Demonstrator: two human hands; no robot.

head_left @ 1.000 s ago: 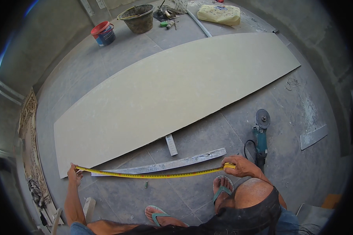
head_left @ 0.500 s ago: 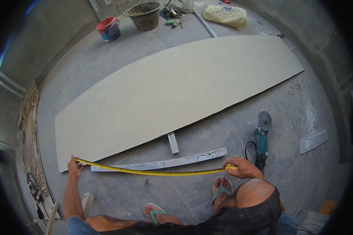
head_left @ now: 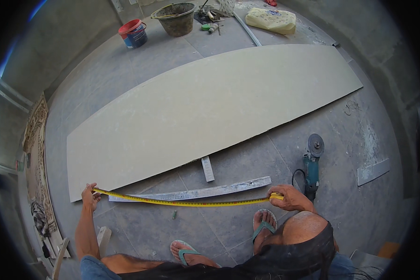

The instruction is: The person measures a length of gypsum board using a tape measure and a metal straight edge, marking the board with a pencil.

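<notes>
A yellow tape measure (head_left: 191, 203) is drawn out between my two hands, its blade sagging slightly in the middle. My left hand (head_left: 90, 197) pinches the free end of the blade, beside the lower left corner of a large pale board (head_left: 205, 112). The yellow case sits in the grip of my right hand (head_left: 289, 198), above my right knee. Just beyond the blade lies a long whitish metal profile (head_left: 210, 190) on the grey tiles. A short metal profile (head_left: 207, 169) pokes out from under the board's near edge.
A teal angle grinder (head_left: 312, 165) with its cord lies right of my right hand. Far off stand a red-and-blue bucket (head_left: 134, 35), a black tub (head_left: 177, 23) and a pale sack (head_left: 270, 20). A patterned rug (head_left: 35, 140) runs along the left.
The tape blade has risen slightly toward the board, and my left hand has shifted a little up and right. Both hands keep their hold. The whole view has tilted slightly.
</notes>
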